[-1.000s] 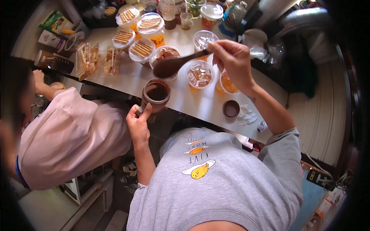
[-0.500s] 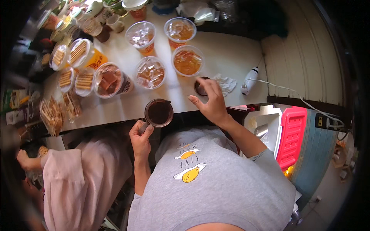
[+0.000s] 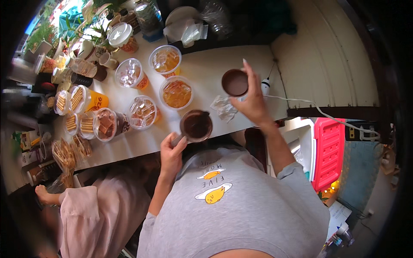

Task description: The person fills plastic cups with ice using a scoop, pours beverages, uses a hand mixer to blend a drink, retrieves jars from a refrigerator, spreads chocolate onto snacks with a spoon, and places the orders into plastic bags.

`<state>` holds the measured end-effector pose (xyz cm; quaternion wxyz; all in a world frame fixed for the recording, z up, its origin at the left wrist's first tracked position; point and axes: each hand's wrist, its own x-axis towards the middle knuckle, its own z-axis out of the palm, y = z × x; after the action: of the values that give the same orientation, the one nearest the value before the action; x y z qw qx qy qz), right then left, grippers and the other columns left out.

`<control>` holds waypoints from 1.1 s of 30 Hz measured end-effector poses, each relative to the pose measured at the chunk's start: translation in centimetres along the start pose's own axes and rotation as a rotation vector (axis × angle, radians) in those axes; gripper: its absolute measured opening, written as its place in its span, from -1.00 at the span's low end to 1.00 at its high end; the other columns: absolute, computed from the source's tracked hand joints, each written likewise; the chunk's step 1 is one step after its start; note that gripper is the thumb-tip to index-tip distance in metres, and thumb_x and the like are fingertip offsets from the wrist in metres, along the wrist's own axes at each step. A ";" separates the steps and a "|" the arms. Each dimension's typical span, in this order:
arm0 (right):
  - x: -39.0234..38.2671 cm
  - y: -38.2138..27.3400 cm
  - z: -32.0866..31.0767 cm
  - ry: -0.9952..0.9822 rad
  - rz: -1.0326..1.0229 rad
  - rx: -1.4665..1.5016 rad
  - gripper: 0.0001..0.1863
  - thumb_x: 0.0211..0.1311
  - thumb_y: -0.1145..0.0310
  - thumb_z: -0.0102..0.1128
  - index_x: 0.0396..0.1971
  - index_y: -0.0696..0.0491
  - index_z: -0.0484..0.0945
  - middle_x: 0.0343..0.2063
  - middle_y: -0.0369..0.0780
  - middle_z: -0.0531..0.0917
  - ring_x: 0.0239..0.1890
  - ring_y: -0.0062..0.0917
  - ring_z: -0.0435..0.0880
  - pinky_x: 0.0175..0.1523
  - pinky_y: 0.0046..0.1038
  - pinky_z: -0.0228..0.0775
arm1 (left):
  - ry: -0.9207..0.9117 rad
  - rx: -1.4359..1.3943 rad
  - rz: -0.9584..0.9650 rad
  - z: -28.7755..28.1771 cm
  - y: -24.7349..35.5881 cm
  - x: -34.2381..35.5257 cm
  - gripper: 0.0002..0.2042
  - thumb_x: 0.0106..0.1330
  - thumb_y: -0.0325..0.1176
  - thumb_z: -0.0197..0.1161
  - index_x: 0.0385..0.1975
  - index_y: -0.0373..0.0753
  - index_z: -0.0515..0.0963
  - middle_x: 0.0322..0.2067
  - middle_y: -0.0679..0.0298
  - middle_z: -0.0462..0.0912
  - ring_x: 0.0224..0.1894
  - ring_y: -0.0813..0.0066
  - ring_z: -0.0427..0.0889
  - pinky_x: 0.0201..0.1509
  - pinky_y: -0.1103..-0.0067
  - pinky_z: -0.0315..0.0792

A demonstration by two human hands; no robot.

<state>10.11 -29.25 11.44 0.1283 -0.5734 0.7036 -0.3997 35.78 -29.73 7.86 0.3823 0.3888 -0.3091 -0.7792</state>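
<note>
My left hand [image 3: 171,151] is closed round the handle of a small spouted jug [image 3: 196,125] with dark brown liquid in it, held at the counter's near edge. My right hand [image 3: 254,101] grips the side of a round brown cup [image 3: 235,82], thumb near and fingers at its right. Inside, the cup looks brown; its contents are hard to make out. A crumpled white tissue [image 3: 224,108] lies between cup and jug. Left of the jug stand clear plastic cups of ice, among them an amber one [image 3: 177,93] and a paler one [image 3: 143,112].
Farther left are a chocolate-topped cup [image 3: 105,124], cups topped with wafer sticks [image 3: 77,98] and bagged snacks [image 3: 64,157]. Behind my right hand lies a white handheld device [image 3: 265,87] near a white cord [image 3: 314,103]. A red-lidded cooler [image 3: 329,155] stands at right; another person's sleeve [image 3: 77,206] is at left.
My right hand has taken hold of the brown cup and moved it from the tissue's left to beyond it, on the right. The view has shifted; the jug stays in my left hand.
</note>
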 end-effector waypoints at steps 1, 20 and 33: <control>1.4 -0.9 -2.2 -0.055 -0.088 -0.100 -0.14 -0.25 0.60 0.21 0.19 0.10 0.07 0.01 -0.06 0.27 0.07 -0.17 0.26 0.19 -0.33 0.10 | 0.076 -0.031 -0.043 2.3 0.1 0.7 -0.70 0.14 -0.53 0.21 -0.69 -0.13 0.21 -0.63 0.50 0.23 -0.55 0.77 0.18 -0.48 0.74 0.08; 17.1 -9.2 -7.3 -0.226 -0.747 0.026 -0.31 -0.28 0.21 0.41 0.01 -0.02 0.44 0.05 -0.02 0.36 0.05 -0.18 0.40 0.12 -0.35 0.23 | 0.079 -0.148 0.258 14.8 10.9 10.1 -0.87 0.26 -0.21 0.05 -0.30 -0.06 0.44 -0.49 0.47 0.43 -0.38 0.71 0.41 -0.21 0.52 0.34; 27.6 -10.0 9.7 -0.297 -0.568 0.239 -0.13 -0.44 0.32 0.38 0.11 0.04 0.33 -0.08 0.00 0.45 -0.02 -0.28 0.41 0.12 -0.44 0.21 | 0.060 0.162 0.135 -0.2 20.4 24.6 -0.88 0.23 -0.27 -0.01 -0.39 -0.09 0.45 -0.54 0.42 0.52 -0.47 0.62 0.50 -0.47 0.57 0.43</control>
<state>14.79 -58.64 19.92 0.1791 -0.7794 0.4375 -0.4112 33.19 -60.86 14.53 0.4103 0.4198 -0.3851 -0.7121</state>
